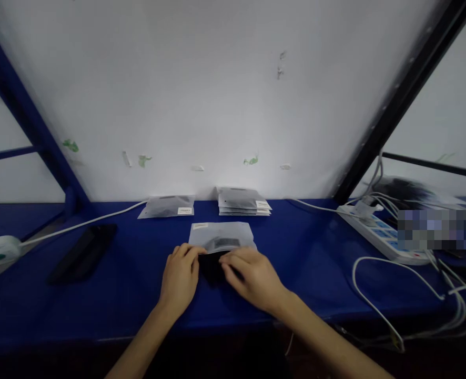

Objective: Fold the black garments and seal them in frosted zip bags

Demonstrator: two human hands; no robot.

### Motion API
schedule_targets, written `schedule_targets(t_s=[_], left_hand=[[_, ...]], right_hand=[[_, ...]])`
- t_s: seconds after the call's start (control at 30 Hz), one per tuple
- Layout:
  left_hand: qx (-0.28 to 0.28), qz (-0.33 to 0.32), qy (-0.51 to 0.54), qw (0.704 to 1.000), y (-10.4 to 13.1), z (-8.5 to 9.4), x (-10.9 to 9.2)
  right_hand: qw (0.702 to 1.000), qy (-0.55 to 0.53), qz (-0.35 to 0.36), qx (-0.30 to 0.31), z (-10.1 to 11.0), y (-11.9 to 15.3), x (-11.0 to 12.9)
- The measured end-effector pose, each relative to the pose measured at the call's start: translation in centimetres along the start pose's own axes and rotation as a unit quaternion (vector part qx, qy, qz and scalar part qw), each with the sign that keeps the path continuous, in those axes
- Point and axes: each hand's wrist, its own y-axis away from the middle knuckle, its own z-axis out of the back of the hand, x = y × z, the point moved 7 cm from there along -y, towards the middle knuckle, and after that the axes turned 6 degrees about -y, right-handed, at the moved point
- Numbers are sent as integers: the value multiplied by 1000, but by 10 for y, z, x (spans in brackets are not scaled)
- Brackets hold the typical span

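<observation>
A frosted translucent plastic bag (222,230) with a small white label lies flat on the blue table, its mouth facing me. At that mouth is a dark, soft-looking black item (212,268), partly inside the bag; its kind cannot be made out. My left hand (181,276) is closed at the left corner of the bag's mouth, thumb and fingers on its edge. My right hand (252,275) has its fingers curled and pinched on the black item at the right side of the opening. The palms hide part of the item.
Behind stand a stack of filled labelled bags (243,201) and another filled bag (170,206), near the white wall. A dark phone-like slab (83,252) lies left. Right are a power strip (383,237) and loose white cables (359,273). A white socket block (0,252) sits at far left.
</observation>
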Motion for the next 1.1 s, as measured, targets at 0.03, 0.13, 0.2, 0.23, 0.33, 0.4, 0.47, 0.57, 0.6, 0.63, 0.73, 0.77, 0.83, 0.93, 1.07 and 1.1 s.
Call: schedule_targets(t_s=[0.03, 0.13, 0.2, 0.23, 0.33, 0.4, 0.47, 0.57, 0.6, 0.63, 0.73, 0.77, 0.83, 0.93, 1.07, 1.1], left_hand=[[4, 11, 8, 1000, 0, -1, 1], [22, 27, -2, 999, -1, -3, -2], [34, 24, -25, 999, -1, -3, -6], [40, 19, -33, 998, -1, -4, -9], [55, 13, -49, 997, 0, -4, -14], [60, 14, -64, 996, -1, -5, -16], [58, 12, -85, 995, -2, -6, -19], [49, 5, -109, 993, -4, -8, -21], [46, 3, -114, 992, -5, -9, -21], [44, -1, -118, 992, -6, -10, -21], [46, -17, -124, 991, -10, -11, -19], [46, -17, -126, 991, -12, -11, -17], [48, -7, -135, 990, -15, -10, -13], [55, 6, -158, 986, -21, -12, -6], [49, 1, -170, 984, -25, -15, 0], [43, -9, -165, 985, -26, -14, 0]], right_hand=[[1000, 14, -7, -17, 10, 1, -8], [998, 51, -29, -24, 27, 4, -33], [996, 63, -51, -27, 33, 8, -53], [995, 64, -65, -27, 34, 10, -63], [994, 40, -106, 2, 30, 13, -96], [992, 0, -117, 36, 24, 12, -113], [992, -37, -114, 48, 19, 9, -121], [991, -62, -115, 22, 17, 7, -122], [991, -66, -118, 15, 16, 7, -121], [990, -69, -121, 11, 15, 8, -120], [989, -71, -128, 8, 12, 13, -116], [989, -71, -129, 7, 12, 15, -114], [989, -75, -128, 3, 11, 18, -113], [989, -78, -129, -6, 11, 21, -111], [988, -69, -134, -10, 10, 21, -110], [989, -66, -134, -12, 10, 20, -110]])
